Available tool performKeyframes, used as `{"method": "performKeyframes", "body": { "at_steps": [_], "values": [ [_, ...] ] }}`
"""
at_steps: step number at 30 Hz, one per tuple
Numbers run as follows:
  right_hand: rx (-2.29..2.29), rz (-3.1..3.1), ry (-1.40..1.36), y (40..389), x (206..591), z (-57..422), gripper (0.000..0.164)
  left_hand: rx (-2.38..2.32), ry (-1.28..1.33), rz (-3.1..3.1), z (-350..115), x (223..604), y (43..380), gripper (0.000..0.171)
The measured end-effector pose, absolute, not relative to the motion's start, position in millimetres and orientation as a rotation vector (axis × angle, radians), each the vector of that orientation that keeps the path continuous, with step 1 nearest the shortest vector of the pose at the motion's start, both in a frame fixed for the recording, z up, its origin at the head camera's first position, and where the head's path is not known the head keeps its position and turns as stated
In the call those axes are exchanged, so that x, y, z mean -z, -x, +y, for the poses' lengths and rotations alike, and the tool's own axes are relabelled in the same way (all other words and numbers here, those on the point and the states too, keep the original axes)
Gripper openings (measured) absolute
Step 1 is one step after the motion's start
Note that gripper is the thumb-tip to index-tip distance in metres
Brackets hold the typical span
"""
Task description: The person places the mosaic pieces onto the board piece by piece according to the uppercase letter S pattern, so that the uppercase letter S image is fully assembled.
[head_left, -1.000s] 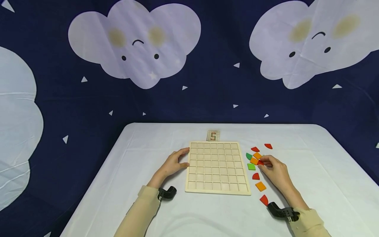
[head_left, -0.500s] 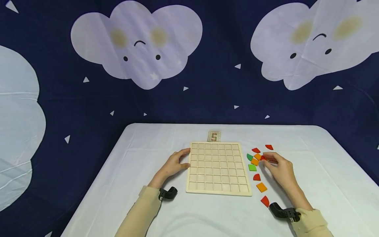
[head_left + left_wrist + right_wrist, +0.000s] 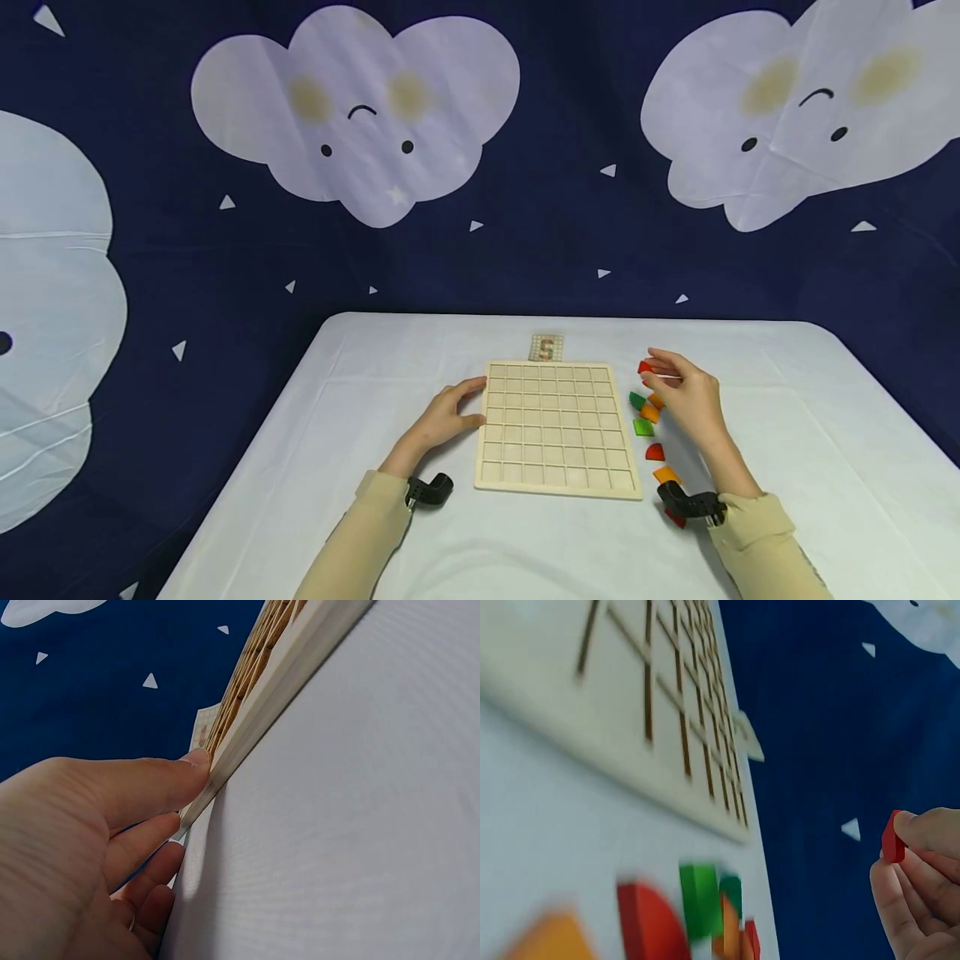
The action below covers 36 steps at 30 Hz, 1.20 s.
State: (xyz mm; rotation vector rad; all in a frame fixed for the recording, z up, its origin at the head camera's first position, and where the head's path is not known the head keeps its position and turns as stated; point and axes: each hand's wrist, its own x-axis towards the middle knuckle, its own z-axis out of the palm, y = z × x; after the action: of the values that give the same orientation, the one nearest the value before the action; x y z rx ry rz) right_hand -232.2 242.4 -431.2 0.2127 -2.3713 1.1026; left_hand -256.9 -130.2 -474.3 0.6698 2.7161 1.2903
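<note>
My right hand (image 3: 688, 402) pinches a small red wooden piece (image 3: 643, 367) between thumb and fingertips, raised to the right of the board's upper corner. In the right wrist view the red piece (image 3: 892, 838) shows edge-on. My left hand (image 3: 440, 423) touches the left edge of a pale wooden grid board (image 3: 558, 429), fingers extended. Seen from the left wrist, the thumb tip meets the rim of the board (image 3: 259, 712). Every visible cell of the grid is bare.
A small card (image 3: 546, 347) with an S pattern lies behind the board. Along the board's right side are a dark green piece (image 3: 637, 401), a light green square (image 3: 642, 427), a red quarter-circle (image 3: 655, 452) and orange squares (image 3: 667, 475). Another red piece (image 3: 676, 518) lies partly under the wrist camera.
My right hand has lifted the red piece from beside the orange squares and moved it up and left, toward the board's far right corner. My left hand stays at the board's edge.
</note>
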Motion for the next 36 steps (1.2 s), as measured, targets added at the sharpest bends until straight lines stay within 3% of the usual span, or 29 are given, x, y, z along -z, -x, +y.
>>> {"method": "performKeyframes", "body": {
  "at_steps": [18,36],
  "values": [
    [-1.277,-2.308,-0.350,261.9,422.1,187.1,0.036,-1.294,-0.668,2.708,-129.9,475.0,255.6,0.064],
    [-1.317,-2.438,-0.383,270.7,436.7,166.6,0.032,-1.266,-0.674,2.715,-132.3,472.3,257.0,0.064]
  ]
}}
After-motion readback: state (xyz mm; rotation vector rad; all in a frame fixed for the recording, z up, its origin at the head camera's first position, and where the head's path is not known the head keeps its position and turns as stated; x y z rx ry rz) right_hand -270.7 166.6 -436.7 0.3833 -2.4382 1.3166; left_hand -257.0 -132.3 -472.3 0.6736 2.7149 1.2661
